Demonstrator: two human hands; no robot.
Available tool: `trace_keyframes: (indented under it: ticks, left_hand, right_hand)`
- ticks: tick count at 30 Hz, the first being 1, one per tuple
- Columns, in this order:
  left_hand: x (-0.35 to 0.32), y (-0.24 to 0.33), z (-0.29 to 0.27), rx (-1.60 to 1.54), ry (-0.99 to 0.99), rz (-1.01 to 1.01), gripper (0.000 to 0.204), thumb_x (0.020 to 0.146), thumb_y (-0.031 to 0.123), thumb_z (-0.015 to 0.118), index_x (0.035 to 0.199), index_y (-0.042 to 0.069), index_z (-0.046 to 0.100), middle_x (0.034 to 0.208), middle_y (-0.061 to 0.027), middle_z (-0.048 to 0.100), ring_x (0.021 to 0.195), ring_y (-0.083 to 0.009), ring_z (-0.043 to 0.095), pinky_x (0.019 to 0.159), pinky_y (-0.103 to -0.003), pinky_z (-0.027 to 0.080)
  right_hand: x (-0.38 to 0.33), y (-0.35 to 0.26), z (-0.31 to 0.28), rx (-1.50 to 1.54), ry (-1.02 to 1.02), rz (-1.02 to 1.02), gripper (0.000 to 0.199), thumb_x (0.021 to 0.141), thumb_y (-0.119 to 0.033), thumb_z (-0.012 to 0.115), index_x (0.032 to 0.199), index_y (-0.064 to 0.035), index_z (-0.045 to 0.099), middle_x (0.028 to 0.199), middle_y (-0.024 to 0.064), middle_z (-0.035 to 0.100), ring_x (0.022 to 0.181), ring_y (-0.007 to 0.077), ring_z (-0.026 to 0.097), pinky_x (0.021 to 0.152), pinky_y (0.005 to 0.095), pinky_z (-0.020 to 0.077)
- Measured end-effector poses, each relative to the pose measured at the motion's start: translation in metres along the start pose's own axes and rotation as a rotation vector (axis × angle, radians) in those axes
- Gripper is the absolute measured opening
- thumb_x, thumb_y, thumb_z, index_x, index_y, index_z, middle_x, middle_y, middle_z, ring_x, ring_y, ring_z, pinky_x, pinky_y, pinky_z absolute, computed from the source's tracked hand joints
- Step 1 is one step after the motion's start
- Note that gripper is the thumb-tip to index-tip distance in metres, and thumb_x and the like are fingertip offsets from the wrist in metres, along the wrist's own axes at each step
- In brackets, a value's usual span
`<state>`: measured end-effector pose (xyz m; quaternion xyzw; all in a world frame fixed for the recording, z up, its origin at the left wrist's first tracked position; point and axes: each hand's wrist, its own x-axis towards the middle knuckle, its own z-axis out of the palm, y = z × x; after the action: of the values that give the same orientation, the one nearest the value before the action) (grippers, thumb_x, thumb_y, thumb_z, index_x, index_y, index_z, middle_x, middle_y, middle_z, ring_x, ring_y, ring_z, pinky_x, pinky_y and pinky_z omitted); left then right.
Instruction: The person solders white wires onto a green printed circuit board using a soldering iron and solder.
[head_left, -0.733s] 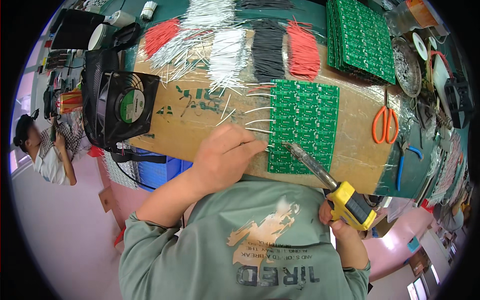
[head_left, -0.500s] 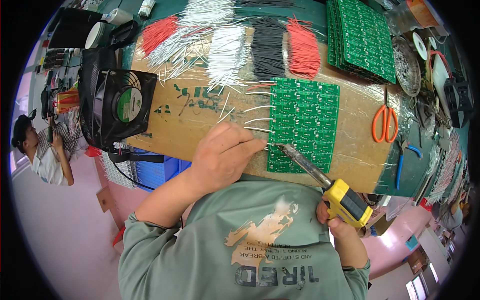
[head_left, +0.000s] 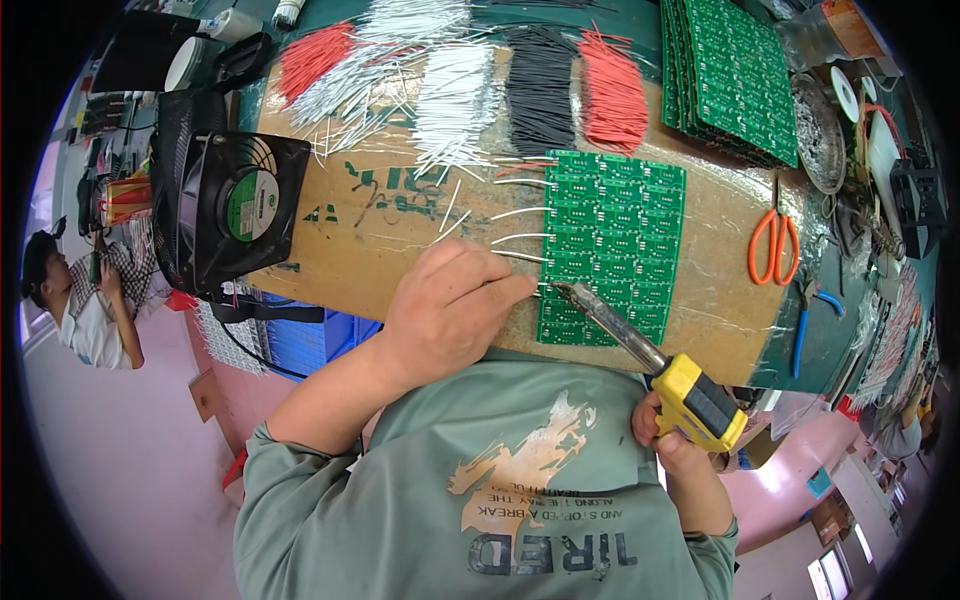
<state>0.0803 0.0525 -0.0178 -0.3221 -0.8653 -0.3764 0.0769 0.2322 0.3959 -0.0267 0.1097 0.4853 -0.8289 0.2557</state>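
A green printed circuit board panel lies on the brown work surface, with several white wires and a red one sticking out from its left edge. My left hand pinches a short wire at that edge, low on the panel; only a pale sliver of it shows past the fingertips. My right hand is closed around a soldering iron with a yellow and black handle. The iron's tip touches or nearly touches the panel beside the pinched wire.
Bundles of white wires, black wires and red wires lie behind the panel. Stacked green boards stand at the back right. Orange-handled scissors and blue-handled pliers lie right; a black fan stands left.
Both hands and the iron keep almost the same places at the panel's left edge. The view of the table has shifted very slightly.
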Motion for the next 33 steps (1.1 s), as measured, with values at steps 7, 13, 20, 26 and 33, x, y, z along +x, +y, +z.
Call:
trace_keyframes:
  ticks: [7,13,20,26,33]
  left_hand:
    - [0.000,0.001,0.000,0.006,-0.002,-0.004,0.037,0.078,-0.001,0.079,0.114,0.004,0.080,0.101,-0.0058,0.069,0.089,-0.0282,0.065,0.077,-0.041,0.052]
    - [0.000,0.002,0.000,0.009,-0.001,-0.005,0.037,0.078,-0.001,0.080,0.114,0.004,0.080,0.102,-0.0057,0.069,0.090,-0.0282,0.066,0.077,-0.042,0.052]
    - [0.000,0.002,0.000,0.007,-0.001,-0.005,0.037,0.078,-0.001,0.080,0.115,0.004,0.080,0.101,-0.0057,0.069,0.089,-0.0279,0.066,0.076,-0.041,0.052]
    - [0.001,0.002,-0.001,0.015,-0.001,0.003,0.037,0.078,-0.001,0.080,0.115,0.004,0.080,0.101,-0.0057,0.068,0.090,-0.0280,0.066,0.076,-0.041,0.052]
    - [0.000,0.002,0.000,0.021,0.000,-0.001,0.037,0.078,-0.001,0.080,0.114,0.004,0.080,0.101,-0.0065,0.068,0.090,-0.0288,0.066,0.079,-0.041,0.053]
  right_hand:
    - [-0.001,0.005,-0.004,0.002,0.009,0.015,0.069,0.089,-0.031,0.094,0.133,-0.0001,0.051,0.083,0.0028,0.059,0.068,0.0113,0.058,0.060,0.0269,0.0484]
    - [-0.002,0.008,-0.009,-0.022,-0.001,0.005,0.077,0.087,-0.033,0.094,0.139,0.0027,0.050,0.084,0.0036,0.060,0.069,0.0121,0.059,0.061,0.0273,0.0489]
    - [-0.004,0.003,-0.001,0.047,0.045,-0.016,0.073,0.087,-0.033,0.094,0.136,0.0034,0.053,0.085,0.0040,0.062,0.071,0.0127,0.060,0.062,0.0272,0.0495]
    - [-0.001,-0.001,0.002,-0.020,0.048,-0.006,0.067,0.088,-0.035,0.093,0.130,0.0033,0.058,0.085,0.0035,0.062,0.070,0.0126,0.060,0.062,0.0271,0.0492]
    - [0.003,0.002,-0.001,-0.032,-0.020,-0.020,0.064,0.090,-0.038,0.092,0.126,0.0041,0.060,0.083,0.0034,0.062,0.068,0.0129,0.059,0.060,0.0282,0.0481]
